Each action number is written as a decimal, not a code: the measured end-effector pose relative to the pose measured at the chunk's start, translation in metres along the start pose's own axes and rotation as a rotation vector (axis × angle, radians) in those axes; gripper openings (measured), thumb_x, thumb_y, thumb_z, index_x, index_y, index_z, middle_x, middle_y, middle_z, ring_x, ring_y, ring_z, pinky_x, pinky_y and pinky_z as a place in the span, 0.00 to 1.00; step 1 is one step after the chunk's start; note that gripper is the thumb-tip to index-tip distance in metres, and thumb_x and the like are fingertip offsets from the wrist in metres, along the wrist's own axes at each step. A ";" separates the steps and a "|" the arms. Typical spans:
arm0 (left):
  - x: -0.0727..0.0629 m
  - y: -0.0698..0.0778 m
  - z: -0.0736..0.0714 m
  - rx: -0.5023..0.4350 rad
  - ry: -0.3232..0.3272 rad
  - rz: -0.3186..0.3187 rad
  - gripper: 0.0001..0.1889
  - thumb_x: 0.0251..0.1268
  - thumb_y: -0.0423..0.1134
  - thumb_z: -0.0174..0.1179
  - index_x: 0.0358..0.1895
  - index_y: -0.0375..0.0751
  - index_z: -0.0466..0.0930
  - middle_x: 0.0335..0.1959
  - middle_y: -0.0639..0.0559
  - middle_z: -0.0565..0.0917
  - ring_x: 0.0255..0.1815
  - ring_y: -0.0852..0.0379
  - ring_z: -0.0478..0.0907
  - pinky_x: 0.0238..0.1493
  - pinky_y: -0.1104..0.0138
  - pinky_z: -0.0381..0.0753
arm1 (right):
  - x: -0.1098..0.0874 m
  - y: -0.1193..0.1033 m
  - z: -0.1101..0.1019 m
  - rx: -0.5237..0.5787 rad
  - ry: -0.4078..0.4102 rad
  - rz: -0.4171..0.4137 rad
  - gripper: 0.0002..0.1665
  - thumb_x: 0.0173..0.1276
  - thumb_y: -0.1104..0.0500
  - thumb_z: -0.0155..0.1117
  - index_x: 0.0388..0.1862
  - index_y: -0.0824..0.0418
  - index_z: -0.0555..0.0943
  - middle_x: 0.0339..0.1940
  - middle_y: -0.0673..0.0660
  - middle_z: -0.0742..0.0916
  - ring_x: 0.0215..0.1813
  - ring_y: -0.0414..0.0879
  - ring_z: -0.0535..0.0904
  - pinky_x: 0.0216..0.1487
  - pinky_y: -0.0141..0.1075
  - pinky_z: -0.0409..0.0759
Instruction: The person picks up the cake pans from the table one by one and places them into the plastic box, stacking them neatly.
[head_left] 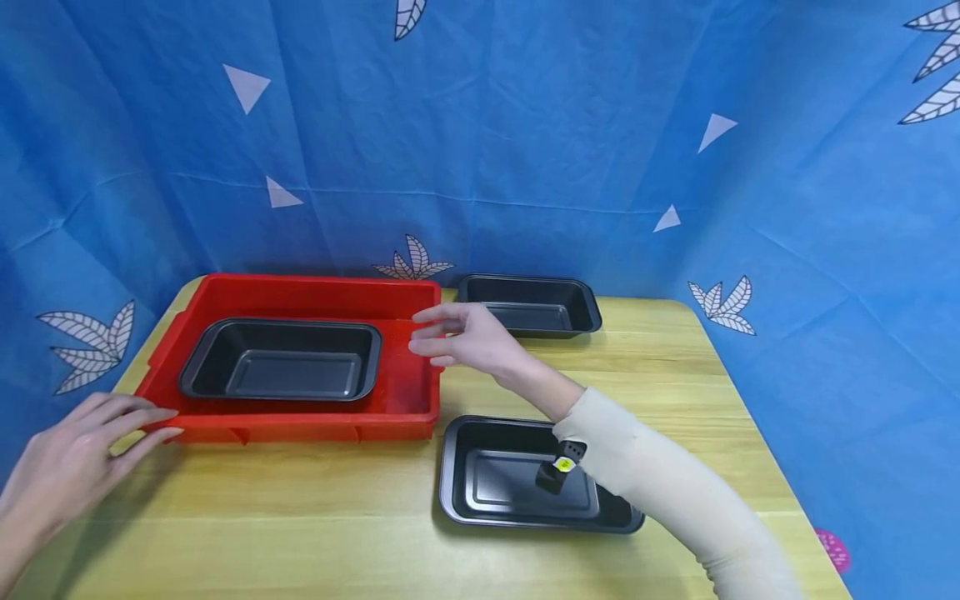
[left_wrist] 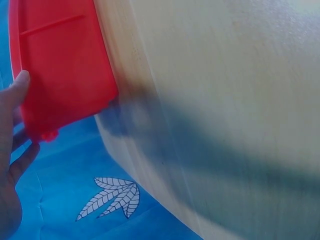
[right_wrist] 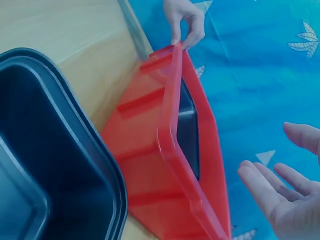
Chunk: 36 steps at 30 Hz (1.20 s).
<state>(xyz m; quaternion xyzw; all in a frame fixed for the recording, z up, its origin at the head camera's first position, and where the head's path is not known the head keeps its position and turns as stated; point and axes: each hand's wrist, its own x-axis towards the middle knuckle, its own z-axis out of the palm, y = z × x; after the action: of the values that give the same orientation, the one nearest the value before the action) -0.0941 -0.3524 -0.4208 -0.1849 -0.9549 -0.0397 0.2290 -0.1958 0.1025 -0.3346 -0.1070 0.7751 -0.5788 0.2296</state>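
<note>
A red plastic tray lies on the left half of the table, with a black loaf pan inside it, left of the tray's middle. My left hand pinches the tray's near left corner between thumb and fingers; the right wrist view shows that same left hand at the corner. By the tray's right wall, my right hand hovers with loosely spread fingers and nothing in them. The right wrist view also has these right-hand fingers apart from the red wall.
A second loaf pan stands at the table's back edge, right of the tray. Another one sits in front, partly under my right forearm. Blue patterned cloth hangs behind and beside the wooden table.
</note>
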 end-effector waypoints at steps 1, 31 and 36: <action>0.000 0.000 0.000 0.000 -0.005 -0.004 0.57 0.65 0.80 0.20 0.35 0.35 0.91 0.33 0.37 0.87 0.36 0.42 0.76 0.33 0.42 0.88 | -0.004 0.001 -0.004 -0.009 0.002 -0.004 0.31 0.71 0.56 0.74 0.71 0.58 0.79 0.63 0.59 0.88 0.62 0.59 0.88 0.64 0.50 0.88; -0.001 -0.004 0.000 -0.004 0.023 0.011 0.56 0.67 0.81 0.21 0.34 0.38 0.92 0.32 0.40 0.87 0.36 0.45 0.76 0.27 0.47 0.87 | -0.099 0.066 -0.108 -0.175 0.046 0.078 0.33 0.74 0.57 0.72 0.73 0.69 0.75 0.67 0.74 0.83 0.60 0.54 0.89 0.61 0.46 0.90; -0.001 -0.003 -0.001 -0.005 -0.017 -0.009 0.55 0.65 0.81 0.21 0.37 0.38 0.92 0.35 0.38 0.87 0.38 0.44 0.76 0.28 0.46 0.87 | -0.113 0.079 -0.123 -0.184 0.074 0.103 0.35 0.74 0.56 0.71 0.74 0.71 0.73 0.67 0.74 0.83 0.60 0.56 0.89 0.60 0.44 0.90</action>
<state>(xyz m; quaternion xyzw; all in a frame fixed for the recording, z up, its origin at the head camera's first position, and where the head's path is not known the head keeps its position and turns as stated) -0.0939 -0.3554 -0.4202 -0.1815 -0.9575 -0.0415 0.2202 -0.1484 0.2799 -0.3558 -0.0661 0.8374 -0.4962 0.2194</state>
